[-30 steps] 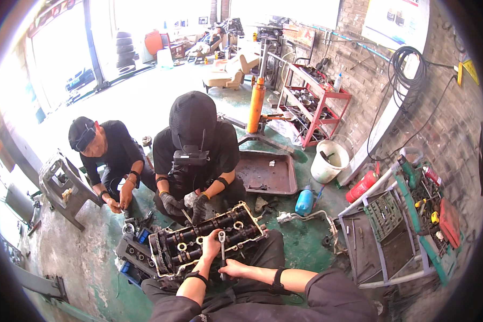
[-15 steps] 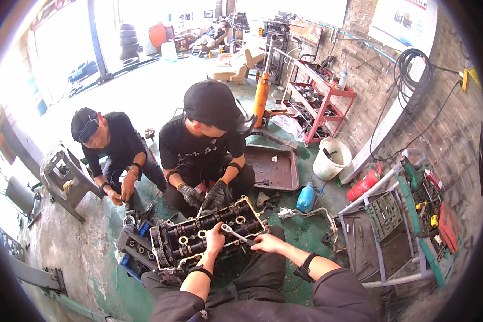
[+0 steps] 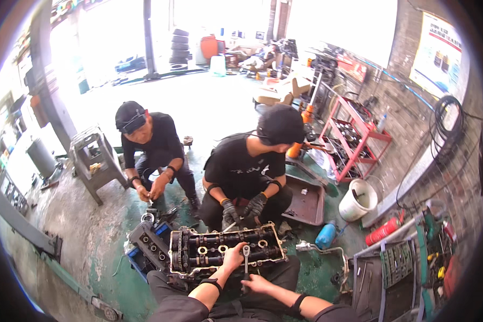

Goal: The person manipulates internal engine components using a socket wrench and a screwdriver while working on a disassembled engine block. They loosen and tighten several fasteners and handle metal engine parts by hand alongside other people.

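Note:
Across my lap lies an engine cylinder head [image 3: 214,240] with its camshafts showing and a pale gasket edge around its rim. My right hand [image 3: 256,283] is wrapped round the grip of a ratchet wrench [image 3: 246,263], whose handle points back at me. At the wrench's round head, my left hand [image 3: 233,258] rests over the near side of the cylinder head, fingers closed against the tool. Whatever sits below the wrench head is hidden. Opposite me, a co-worker's gloved hands [image 3: 241,209] hold a thin light-coloured tool [image 3: 232,226] at the far rim.
A dark engine cover [image 3: 149,244] lies by a blue crate [image 3: 138,263] at left, with another crouching person [image 3: 153,145] beyond. To the right are a blue bottle [image 3: 326,235], a metal pipe [image 3: 327,250], a white bucket [image 3: 358,199], a fire extinguisher [image 3: 383,232] and a tool cart [image 3: 397,268].
The view has swung left, so the scene sits further right. The ratchet handle has turned from pointing right to pointing toward me, and my right hand has come nearer my body with it.

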A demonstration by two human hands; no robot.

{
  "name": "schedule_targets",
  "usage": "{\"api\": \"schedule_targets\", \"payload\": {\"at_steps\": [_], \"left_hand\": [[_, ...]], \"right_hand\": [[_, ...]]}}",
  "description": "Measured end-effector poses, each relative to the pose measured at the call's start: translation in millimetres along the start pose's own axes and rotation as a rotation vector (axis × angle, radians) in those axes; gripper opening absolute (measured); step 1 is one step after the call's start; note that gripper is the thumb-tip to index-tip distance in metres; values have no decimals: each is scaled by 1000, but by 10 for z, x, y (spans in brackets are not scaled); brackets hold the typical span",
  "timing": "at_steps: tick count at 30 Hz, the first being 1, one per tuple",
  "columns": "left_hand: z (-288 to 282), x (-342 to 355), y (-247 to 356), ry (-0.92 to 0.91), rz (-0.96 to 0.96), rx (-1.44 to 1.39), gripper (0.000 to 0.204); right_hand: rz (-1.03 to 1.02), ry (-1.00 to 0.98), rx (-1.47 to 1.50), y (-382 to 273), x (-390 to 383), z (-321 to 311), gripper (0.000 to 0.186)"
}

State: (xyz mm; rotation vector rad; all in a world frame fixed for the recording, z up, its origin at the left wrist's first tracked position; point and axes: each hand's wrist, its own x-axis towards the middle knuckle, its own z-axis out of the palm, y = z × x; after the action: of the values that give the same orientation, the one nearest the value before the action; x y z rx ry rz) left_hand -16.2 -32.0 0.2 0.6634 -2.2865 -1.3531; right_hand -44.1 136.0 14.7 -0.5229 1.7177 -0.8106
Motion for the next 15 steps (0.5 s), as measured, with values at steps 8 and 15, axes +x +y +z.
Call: {"api": "schedule_targets", "payload": {"at_steps": [8,15], "left_hand": [[-94,56,-14,-30,27,128,38],[25,75,22,28,-140,105,31]], "right_hand": [[11,-47,208,-100,-35,52,29],[-77,251,-358,221,-194,-1061,47]]}}
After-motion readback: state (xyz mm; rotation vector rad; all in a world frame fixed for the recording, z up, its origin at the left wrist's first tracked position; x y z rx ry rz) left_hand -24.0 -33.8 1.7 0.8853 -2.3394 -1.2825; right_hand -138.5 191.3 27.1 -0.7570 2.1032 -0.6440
